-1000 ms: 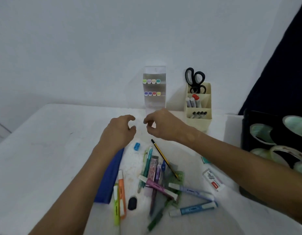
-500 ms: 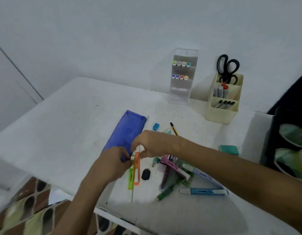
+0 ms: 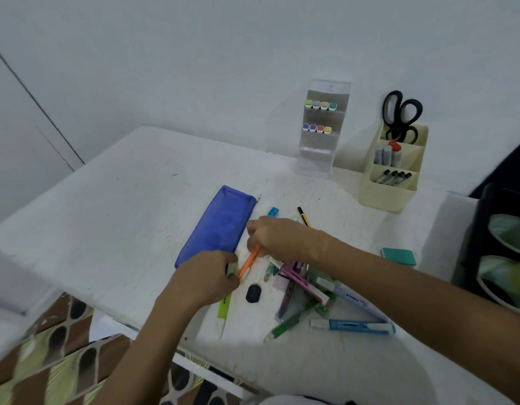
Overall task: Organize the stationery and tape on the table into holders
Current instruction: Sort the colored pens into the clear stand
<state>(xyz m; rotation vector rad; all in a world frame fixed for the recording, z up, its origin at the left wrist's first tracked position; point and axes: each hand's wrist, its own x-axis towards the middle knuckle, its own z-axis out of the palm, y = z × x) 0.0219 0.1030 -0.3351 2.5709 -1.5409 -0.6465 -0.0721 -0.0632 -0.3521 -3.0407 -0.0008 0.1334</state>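
Orange plastic forms the barrel of the highlighter (image 3: 251, 262) that is held between both hands, tilted, with its pale cap end low and to the left. The right hand (image 3: 275, 235) is curled over the upper end, which is pinched by its fingers; the left hand (image 3: 207, 280) is curled round the lower, capped end. The highlighter is lifted just above the white table (image 3: 112, 217), beside the near corner of a blue zip pouch (image 3: 216, 226) that lies flat on the tabletop.

A lime-green highlighter (image 3: 223, 309) is seen on the table under the left hand, its pale tip pointing toward the near edge. A small black oval object (image 3: 253, 293) lies just beside it; what it is cannot be told. To its right a loose heap of pens and markers (image 3: 304, 290) is crossed over itself: purple, green and pale lilac barrels are noted, with a light-blue marker (image 3: 353, 326) lying apart at the near side. A yellow-and-black pencil (image 3: 303, 216) and a small blue sharpener (image 3: 272, 212) are found beyond the right hand. A teal eraser (image 3: 399, 256) rests well to the right.

At the back, a clear tiered holder (image 3: 321, 135) carries two rows of pastel-capped markers. A cream compartment holder (image 3: 391, 173) stands near it, with black scissors (image 3: 401, 115) upright in its rear section and pens in the two front ones. A black rack (image 3: 483, 244) with tape rolls is partly seen at the right edge.
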